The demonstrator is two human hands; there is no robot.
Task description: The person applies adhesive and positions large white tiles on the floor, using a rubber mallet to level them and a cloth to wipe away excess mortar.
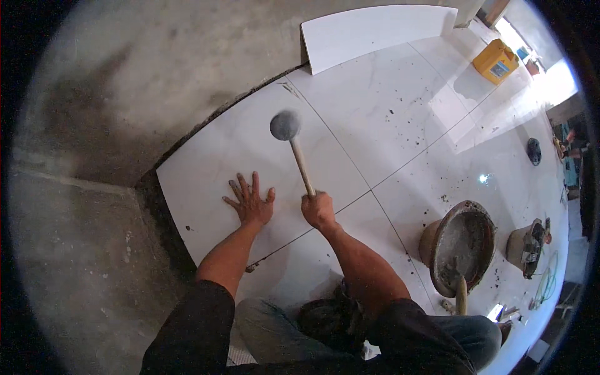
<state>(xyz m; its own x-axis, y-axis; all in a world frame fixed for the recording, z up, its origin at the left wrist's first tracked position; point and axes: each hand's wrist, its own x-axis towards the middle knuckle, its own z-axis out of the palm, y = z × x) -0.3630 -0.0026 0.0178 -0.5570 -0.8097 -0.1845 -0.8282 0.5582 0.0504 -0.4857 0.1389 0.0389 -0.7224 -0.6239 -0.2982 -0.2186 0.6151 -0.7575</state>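
Observation:
My left hand point(249, 201) lies with spread fingers on a large white floor tile point(219, 150) at the edge of the laid tiles. My right hand point(317, 210) grips the wooden handle of a rubber mallet point(285, 125), whose dark round head, slightly blurred, is over the same tile; I cannot tell whether it touches it. Thin dark joints separate this tile from the neighbouring ones, and a dark, rough gap runs along its outer edge.
Bare concrete point(94, 112) borders the tiles on the left. A loose white panel point(375, 31) stands at the top. At right are a yellow jerrycan point(494, 62), a dark round object point(534, 150), a mortar bucket point(462, 240) with a handled tool point(461, 294), and another bucket point(520, 247).

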